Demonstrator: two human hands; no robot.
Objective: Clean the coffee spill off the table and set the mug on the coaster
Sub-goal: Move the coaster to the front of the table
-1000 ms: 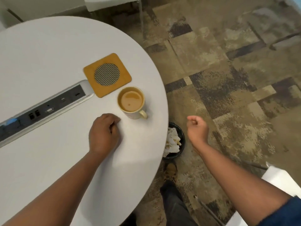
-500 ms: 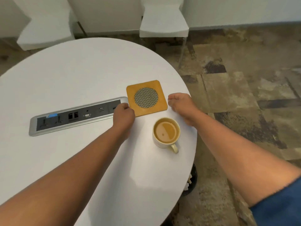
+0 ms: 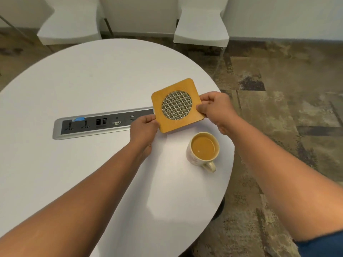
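A square wooden coaster (image 3: 177, 105) with a round woven metal centre is held between both hands, tilted and lifted a little off the white round table (image 3: 92, 86). My left hand (image 3: 143, 128) pinches its near left corner. My right hand (image 3: 216, 110) pinches its right edge. A cream mug (image 3: 203, 151) full of milky coffee stands on the table just in front of the coaster, near the right edge, with its handle pointing towards me. I see no spill on the tabletop.
A silver power and data socket strip (image 3: 96, 123) is set into the table left of the coaster. Two white chairs (image 3: 201, 25) (image 3: 70, 25) stand behind the table. Patterned carpet (image 3: 287, 108) lies to the right.
Both hands have closed on the coaster's sides and lifted it off the table, tilting it. The mug has stayed in place. The camera view has risen and moved closer.
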